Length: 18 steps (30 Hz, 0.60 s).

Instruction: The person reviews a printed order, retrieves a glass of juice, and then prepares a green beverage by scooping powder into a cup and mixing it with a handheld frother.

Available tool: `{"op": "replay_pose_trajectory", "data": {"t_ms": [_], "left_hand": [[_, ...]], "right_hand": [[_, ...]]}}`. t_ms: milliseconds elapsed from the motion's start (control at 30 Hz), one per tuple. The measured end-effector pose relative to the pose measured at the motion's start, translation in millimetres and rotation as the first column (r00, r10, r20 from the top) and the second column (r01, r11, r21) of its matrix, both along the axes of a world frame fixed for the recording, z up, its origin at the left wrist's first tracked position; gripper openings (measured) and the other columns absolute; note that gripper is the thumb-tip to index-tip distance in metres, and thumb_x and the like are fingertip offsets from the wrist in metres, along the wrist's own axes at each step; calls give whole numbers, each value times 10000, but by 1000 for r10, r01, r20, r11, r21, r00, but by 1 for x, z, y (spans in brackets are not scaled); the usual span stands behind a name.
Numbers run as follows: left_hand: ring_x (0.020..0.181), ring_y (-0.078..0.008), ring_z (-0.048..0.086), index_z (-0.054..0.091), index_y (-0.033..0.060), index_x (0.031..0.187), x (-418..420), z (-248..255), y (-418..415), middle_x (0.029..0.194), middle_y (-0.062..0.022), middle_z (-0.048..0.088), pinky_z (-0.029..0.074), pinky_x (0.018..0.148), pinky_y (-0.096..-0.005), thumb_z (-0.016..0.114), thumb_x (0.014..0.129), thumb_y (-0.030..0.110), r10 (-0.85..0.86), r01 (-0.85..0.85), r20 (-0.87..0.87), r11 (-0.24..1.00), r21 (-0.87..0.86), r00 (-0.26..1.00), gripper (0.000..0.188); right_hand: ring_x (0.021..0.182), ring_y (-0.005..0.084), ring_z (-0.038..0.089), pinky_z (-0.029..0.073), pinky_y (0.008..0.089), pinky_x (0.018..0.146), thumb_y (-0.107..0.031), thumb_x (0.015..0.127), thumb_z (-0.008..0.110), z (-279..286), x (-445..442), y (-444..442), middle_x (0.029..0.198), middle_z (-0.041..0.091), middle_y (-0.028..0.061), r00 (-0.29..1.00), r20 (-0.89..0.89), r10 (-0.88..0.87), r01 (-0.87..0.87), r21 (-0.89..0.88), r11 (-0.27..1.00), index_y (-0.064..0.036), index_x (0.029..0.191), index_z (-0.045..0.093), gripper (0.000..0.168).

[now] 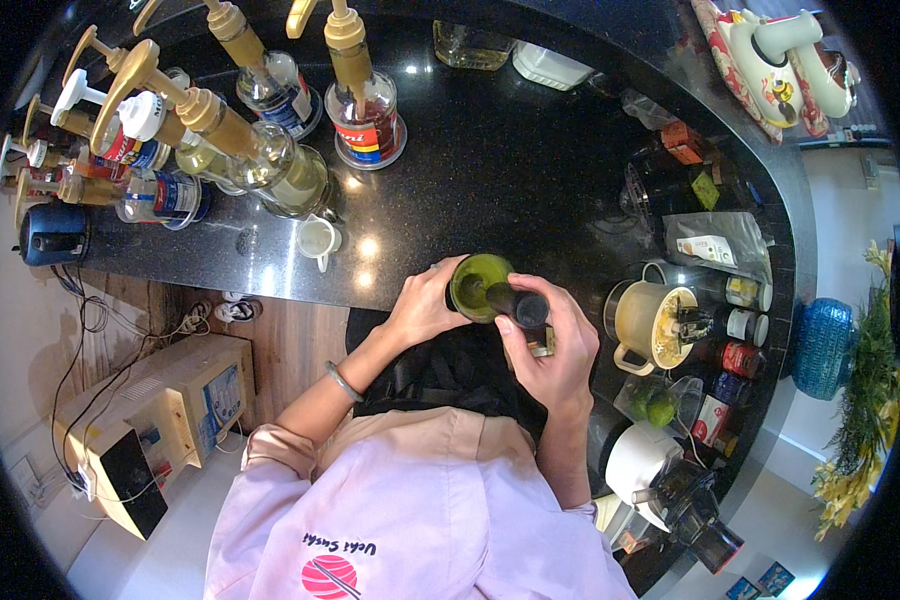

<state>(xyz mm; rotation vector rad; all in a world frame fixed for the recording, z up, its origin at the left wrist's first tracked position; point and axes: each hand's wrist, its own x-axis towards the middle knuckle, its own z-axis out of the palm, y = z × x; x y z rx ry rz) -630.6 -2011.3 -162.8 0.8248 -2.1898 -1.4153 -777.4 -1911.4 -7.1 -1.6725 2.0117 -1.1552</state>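
Observation:
My left hand [429, 301] is wrapped around a green cup [482, 264] near the counter's front edge. A dark rod-like tool with a round end [529, 309], perhaps a muddler, leans in the cup's mouth. My right hand [559, 330] grips that tool at its upper end, thumb and fingers on either side. What lies at the bottom of the cup is hard to make out. Left of the hands stands a small clear measuring cup [318, 238] with a handle.
Syrup bottles with gold pumps [364, 112] crowd the counter's left. To the right stand a cream pot [649, 322], limes in a plastic bag [656, 405], several jars [742, 326] and a white appliance with a dark top [641, 465]. A black speckled counter [495, 150] stretches ahead.

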Motion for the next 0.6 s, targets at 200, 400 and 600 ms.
{"op": "replay_pose_trajectory", "data": {"t_ms": [200,400,600], "left_hand": [[1131,-401,669,547,17,1349,1,4,-1,1287,-198,659,577,945,-471,899,711,240,-6,6,-8,1000,-4,1000,762],[1119,-406,675,547,19,1353,2,4,-1,1279,-207,662,578,938,-474,900,715,243,-14,14,-8,1000,7,1000,763],[1119,-407,676,542,17,1358,1,-1,-1,1270,-211,666,579,931,-475,907,711,249,-11,11,-12,1000,-26,1000,778]], "right_hand": [[962,323,720,575,384,844,-98,818,814,-1,0,0,1097,719,176,1000,-8,0,0,-6,1000,4,1210,643,441],[958,323,719,575,385,844,-99,819,814,-1,2,1,1094,719,175,1000,19,-6,6,15,1000,2,1209,646,437],[959,327,718,575,383,844,-96,819,810,-3,1,0,1093,721,170,1000,2,-4,4,-5,1000,1,1205,649,430]]}}
